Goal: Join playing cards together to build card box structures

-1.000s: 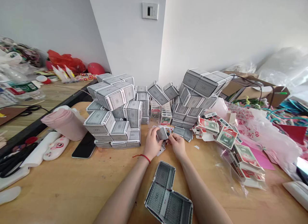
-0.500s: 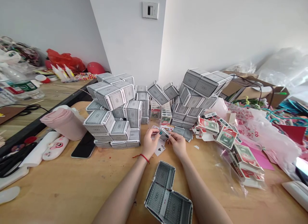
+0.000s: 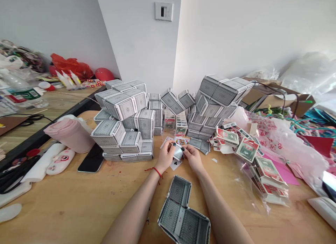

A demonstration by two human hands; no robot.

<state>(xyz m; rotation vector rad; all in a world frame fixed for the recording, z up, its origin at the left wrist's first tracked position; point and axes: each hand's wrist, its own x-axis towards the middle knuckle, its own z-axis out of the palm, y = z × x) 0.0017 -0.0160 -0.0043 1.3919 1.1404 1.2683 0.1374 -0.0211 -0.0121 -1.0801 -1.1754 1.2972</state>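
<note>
Left hand point(image 3: 165, 156) and right hand point(image 3: 193, 157) both pinch one grey-backed card point(image 3: 179, 152) by thumb and fingertips, just above loose cards point(image 3: 175, 164) on the counter point(image 3: 78, 202), with the stacks point(image 3: 123, 118) just beyond. My call: pinch near the edges, crease square, forearms off the folded piece point(image 3: 181, 210) between them.

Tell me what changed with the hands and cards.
The left hand and right hand kept pinching the grey-backed card, flipped it edge-on, then back-up again, slightly nearer the person. A club card beneath them is more exposed. The card-block stacks and the folded block in front stayed put.
</note>
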